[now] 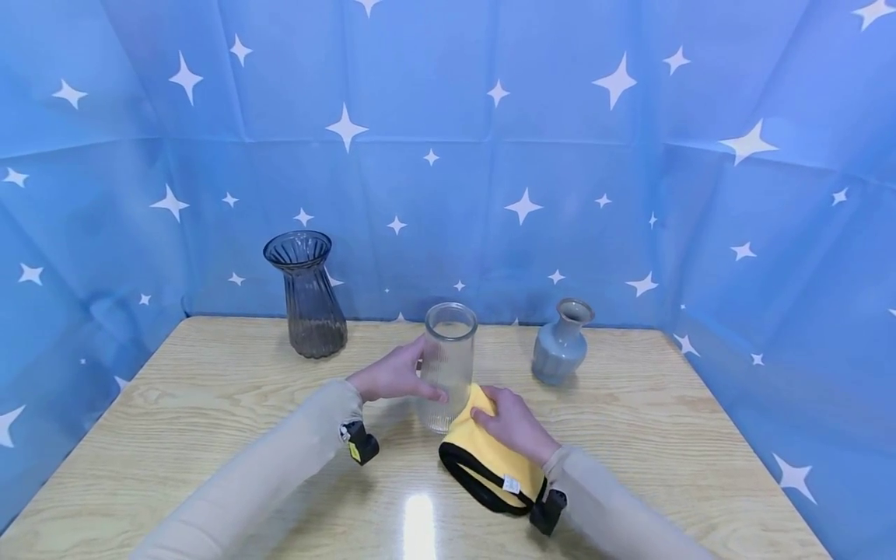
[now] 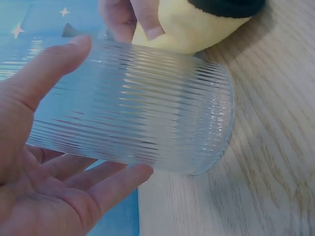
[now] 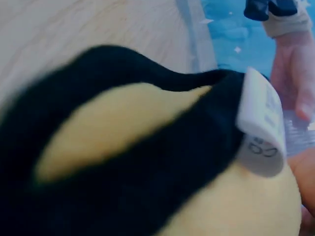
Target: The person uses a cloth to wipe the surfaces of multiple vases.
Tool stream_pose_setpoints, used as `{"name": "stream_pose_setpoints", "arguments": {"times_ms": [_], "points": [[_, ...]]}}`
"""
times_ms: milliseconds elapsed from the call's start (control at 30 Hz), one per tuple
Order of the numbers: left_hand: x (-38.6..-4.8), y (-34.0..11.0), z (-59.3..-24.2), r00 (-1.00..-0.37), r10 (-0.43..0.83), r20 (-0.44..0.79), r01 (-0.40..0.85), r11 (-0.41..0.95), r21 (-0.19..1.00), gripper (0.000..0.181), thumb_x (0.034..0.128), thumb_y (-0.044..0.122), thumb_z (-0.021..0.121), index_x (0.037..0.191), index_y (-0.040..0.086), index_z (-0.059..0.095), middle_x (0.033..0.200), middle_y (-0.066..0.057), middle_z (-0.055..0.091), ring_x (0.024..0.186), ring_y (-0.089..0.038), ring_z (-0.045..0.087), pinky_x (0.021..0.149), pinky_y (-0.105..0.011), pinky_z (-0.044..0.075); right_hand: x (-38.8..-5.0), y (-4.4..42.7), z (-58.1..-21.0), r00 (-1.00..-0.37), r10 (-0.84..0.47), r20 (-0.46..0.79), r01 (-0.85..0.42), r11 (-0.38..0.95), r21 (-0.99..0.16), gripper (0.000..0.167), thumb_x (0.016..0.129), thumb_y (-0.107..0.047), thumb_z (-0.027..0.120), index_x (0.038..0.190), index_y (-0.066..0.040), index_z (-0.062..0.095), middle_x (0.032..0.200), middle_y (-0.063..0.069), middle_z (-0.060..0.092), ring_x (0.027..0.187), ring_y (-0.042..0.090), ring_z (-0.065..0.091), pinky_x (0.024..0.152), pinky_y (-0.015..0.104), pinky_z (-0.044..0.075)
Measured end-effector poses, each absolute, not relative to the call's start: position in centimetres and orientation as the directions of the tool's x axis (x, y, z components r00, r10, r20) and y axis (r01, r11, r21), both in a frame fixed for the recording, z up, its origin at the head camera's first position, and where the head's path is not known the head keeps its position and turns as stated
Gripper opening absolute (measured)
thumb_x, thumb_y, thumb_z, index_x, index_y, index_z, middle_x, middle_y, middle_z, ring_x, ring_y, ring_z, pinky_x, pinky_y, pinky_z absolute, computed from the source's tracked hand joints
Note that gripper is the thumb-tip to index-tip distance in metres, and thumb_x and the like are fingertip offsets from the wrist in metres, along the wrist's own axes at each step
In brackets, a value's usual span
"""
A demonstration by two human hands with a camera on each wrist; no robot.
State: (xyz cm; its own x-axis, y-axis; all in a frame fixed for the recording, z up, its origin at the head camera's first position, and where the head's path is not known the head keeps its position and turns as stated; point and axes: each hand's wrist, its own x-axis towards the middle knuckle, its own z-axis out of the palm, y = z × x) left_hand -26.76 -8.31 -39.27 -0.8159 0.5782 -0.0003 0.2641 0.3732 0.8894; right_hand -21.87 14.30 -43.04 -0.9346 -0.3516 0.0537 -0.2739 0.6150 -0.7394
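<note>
A clear ribbed glass vase stands near the middle of the table. My left hand holds it from the left, with the thumb on one side and the fingers on the other, as the left wrist view shows on the ribbed glass. A folded yellow cloth with a black border hangs from my right hand, which grips its upper part against the vase's right side. In the right wrist view, the cloth's black edge and a white label fill much of the picture.
A dark ribbed glass vase with a flared rim stands at the back left. At the back right is a small blue-grey vase. A blue curtain with white stars surrounds the wooden table.
</note>
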Motion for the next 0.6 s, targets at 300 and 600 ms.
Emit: {"name": "stream_pose_setpoints", "arguments": {"times_ms": [300,600], "points": [[-26.45,-8.34,-39.22,-0.808,0.589,0.009,0.263,0.347,0.900,0.080,0.0722,0.010,0.084,0.137,0.005,0.038,0.134,-0.015,0.051,0.125,-0.033,0.046,0.102,-0.046,0.040,-22.49,14.24,-42.99,-0.951,-0.306,-0.034,-0.201,0.701,-0.684,0.015,0.083,-0.012,0.068,0.089,0.000,0.064,0.070,0.002,0.056,0.058,0.014,0.050,0.054,0.029,0.043],[-26.71,-8.65,-39.73,-0.797,0.603,-0.006,0.263,0.356,0.897,0.075,0.0754,0.014,0.082,0.135,0.005,0.038,0.135,-0.013,0.048,0.127,-0.031,0.044,0.103,-0.046,0.039,-21.80,14.56,-43.89,-0.961,-0.258,-0.098,-0.107,0.675,-0.730,0.053,0.090,-0.030,0.066,0.127,0.005,0.051,0.111,0.014,0.062,0.096,0.026,0.059,0.084,0.045,0.048]]}}
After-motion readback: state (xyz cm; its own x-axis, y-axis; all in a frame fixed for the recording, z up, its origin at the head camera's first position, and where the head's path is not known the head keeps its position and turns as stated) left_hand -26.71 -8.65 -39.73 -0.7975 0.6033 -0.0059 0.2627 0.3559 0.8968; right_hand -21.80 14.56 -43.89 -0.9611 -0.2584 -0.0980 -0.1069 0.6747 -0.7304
